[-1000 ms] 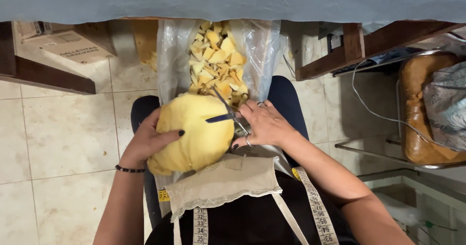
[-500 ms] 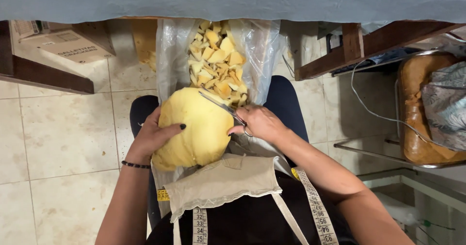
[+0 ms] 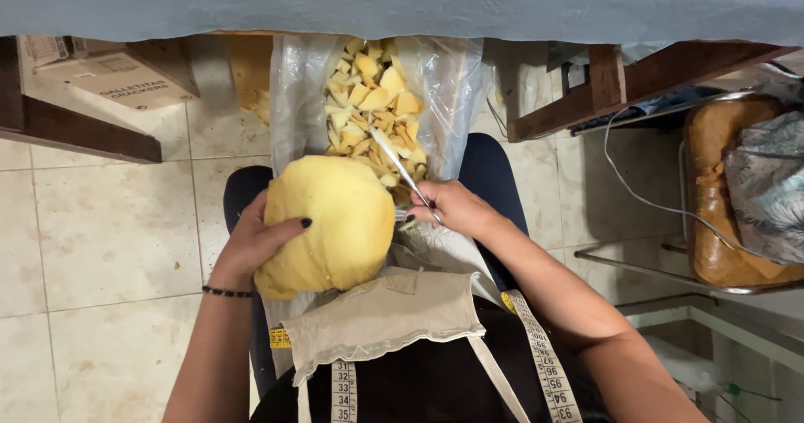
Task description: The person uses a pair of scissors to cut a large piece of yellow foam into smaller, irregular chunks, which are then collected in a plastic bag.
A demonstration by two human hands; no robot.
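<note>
Overhead, left hand [image 3: 255, 243] grips a round yellow foam lump [image 3: 331, 222]; right hand [image 3: 452, 209] clasps scissors [image 3: 400, 167] before a clear bag [image 3: 293, 96] of foam scraps [image 3: 373, 96]. Brown cardboard box [image 3: 109, 75] upper left.

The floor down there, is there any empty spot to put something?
Bare tiled floor lies beside the left hand, below the cardboard box. The lap is crowded: yellow foam lump, scissors, right hand, bag of foam bits.
</note>
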